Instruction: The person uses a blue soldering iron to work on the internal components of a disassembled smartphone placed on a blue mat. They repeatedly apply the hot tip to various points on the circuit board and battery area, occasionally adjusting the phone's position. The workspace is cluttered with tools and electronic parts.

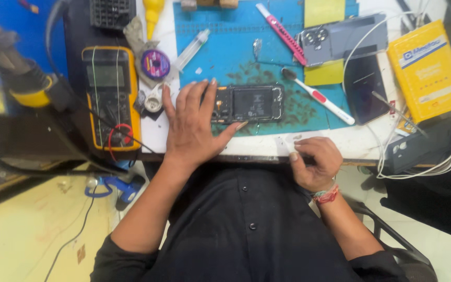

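Your left hand (191, 125) lies flat, fingers (204, 91) spread open, palm pressing down on the left end of the opened phone (249, 103); thumb runs along its near edge. Nothing gripped, it's just pinning the phone to the blue mat (225, 57). Your right hand (314, 162) is at the near table edge (356, 149), fingers curled in loosely. Can't tell whether they pinch anything; if so it's too small to see.

Phone sits mid-mat, back cover off, internals and black battery area exposed. So opening looks done, imo. A grey back cover (340, 39) lies apart, upper right, w/ a dark screen panel (364, 86) just right of the mat. Dark specks litter the mat around the phone, prob. scraped residue, so cleaning seems partly done. Reassembly not begun: cover well apart from the body.

Tools near: white-red brush (319, 98) just right of the phone, pink cutter (283, 32) further up, syringe (191, 49) upper left. Yellow multimeter (111, 96) sits left of your left hand, untouched. Yellow box (426, 70) far right.
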